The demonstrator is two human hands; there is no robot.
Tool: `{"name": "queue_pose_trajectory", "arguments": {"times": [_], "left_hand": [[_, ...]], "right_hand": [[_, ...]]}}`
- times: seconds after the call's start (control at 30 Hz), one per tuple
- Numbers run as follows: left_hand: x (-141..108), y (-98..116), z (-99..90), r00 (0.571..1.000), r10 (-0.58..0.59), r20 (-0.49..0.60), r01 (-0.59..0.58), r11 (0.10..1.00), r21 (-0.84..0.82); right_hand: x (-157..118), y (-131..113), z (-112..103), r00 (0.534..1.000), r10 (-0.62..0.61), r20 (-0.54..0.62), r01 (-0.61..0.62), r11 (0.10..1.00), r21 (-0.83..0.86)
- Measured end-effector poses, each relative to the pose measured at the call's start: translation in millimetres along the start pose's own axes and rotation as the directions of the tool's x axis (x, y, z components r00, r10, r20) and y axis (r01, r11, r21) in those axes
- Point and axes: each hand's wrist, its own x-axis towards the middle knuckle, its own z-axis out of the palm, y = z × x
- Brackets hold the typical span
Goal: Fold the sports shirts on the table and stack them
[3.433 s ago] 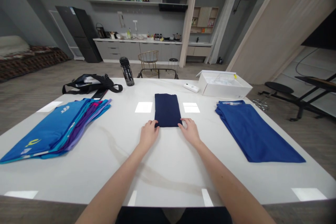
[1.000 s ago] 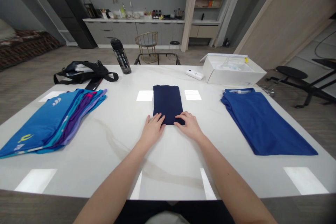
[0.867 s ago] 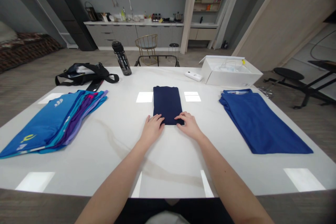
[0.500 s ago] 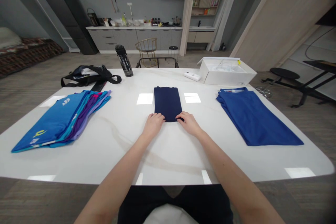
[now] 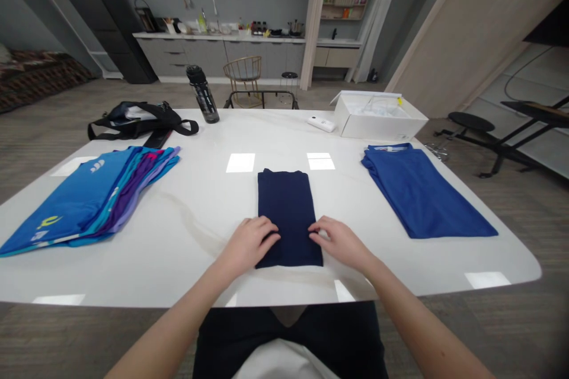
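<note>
A dark navy folded cloth garment (image 5: 290, 201) lies flat in the middle of the white table, its short edge close to the table's front. My left hand (image 5: 251, 244) rests at its left side, fingertips on the fabric and thumb apart from the fingers. At the right edge of the garment, my right hand (image 5: 340, 241) touches the cloth with its fingertips, a small gap showing between thumb and forefinger. Neither hand has visible fabric gripped in it. To the right lies a folded royal blue garment (image 5: 427, 192); to the left, a stack of blue, teal and purple garments (image 5: 84, 195).
On the table's far side are a black strap bag (image 5: 140, 121), a dark bottle (image 5: 203, 95), a small white device (image 5: 321, 124) and an open white box (image 5: 377, 118). A phone-like dark object (image 5: 157, 139) lies by the bag. Chairs stand beyond the table (image 5: 204, 189).
The navy garment is nearer to me and shows longer. My hands have shifted from its near corners to its two sides. The camera view has also moved a little.
</note>
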Motion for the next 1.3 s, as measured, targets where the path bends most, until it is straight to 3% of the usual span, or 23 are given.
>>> {"name": "queue_pose_trajectory", "arguments": {"times": [0.07, 0.13, 0.2, 0.3, 0.4, 0.5, 0.63, 0.83, 0.97, 1.13, 1.3], "left_hand": [[28.9, -19.4, -2.8, 0.979, -0.13, -0.154, 0.137, 0.99, 0.031], [61.8, -40.7, -5.9, 0.92, -0.275, -0.28, 0.296, 0.954, 0.036], [92.7, -60.3, -8.9, 0.853, -0.417, -0.313, 0.448, 0.894, 0.03], [128.5, -83.6, -10.9, 0.777, -0.613, -0.143, 0.602, 0.79, -0.116], [149.3, -99.3, -8.7, 0.738, -0.671, 0.074, 0.655, 0.687, -0.314], [159.2, -106.6, -3.5, 0.744, -0.655, 0.135, 0.653, 0.668, -0.356], [163.6, -103.9, 4.6, 0.791, -0.586, 0.174, 0.596, 0.677, -0.431], [161.0, -84.1, 8.3, 0.904, -0.427, 0.038, 0.377, 0.751, -0.542], [169.5, -57.4, 3.3, 0.977, -0.215, -0.006, 0.153, 0.715, -0.682], [207.6, 0.1, 8.0, 0.999, -0.043, 0.017, 0.045, 0.795, -0.606], [249.5, 79.7, 28.1, 0.993, 0.115, 0.022, -0.081, 0.812, -0.579]], "right_hand": [[33.4, 14.5, -3.7, 0.991, 0.058, -0.124, -0.064, 0.997, -0.045], [70.1, 27.3, -7.4, 0.971, 0.121, -0.208, -0.146, 0.983, -0.108], [103.5, 36.4, -11.2, 0.951, 0.206, -0.232, -0.246, 0.956, -0.162], [140.9, 44.8, -16.6, 0.935, 0.315, -0.163, -0.345, 0.914, -0.212], [164.8, 50.3, -20.1, 0.913, 0.404, -0.058, -0.408, 0.901, -0.151], [179.5, 51.7, -19.7, 0.91, 0.415, 0.024, -0.413, 0.909, -0.047], [186.3, 45.6, -13.7, 0.924, 0.378, 0.056, -0.381, 0.924, 0.038], [163.5, 43.7, -12.4, 0.955, 0.285, -0.08, -0.259, 0.936, 0.239], [121.5, 52.3, -30.4, 0.95, 0.247, -0.19, -0.108, 0.833, 0.543], [57.1, 64.0, -68.0, 0.921, 0.247, -0.3, -0.002, 0.775, 0.632], [-10.2, 85.3, -111.2, 0.819, 0.314, -0.481, 0.014, 0.826, 0.563]]}}
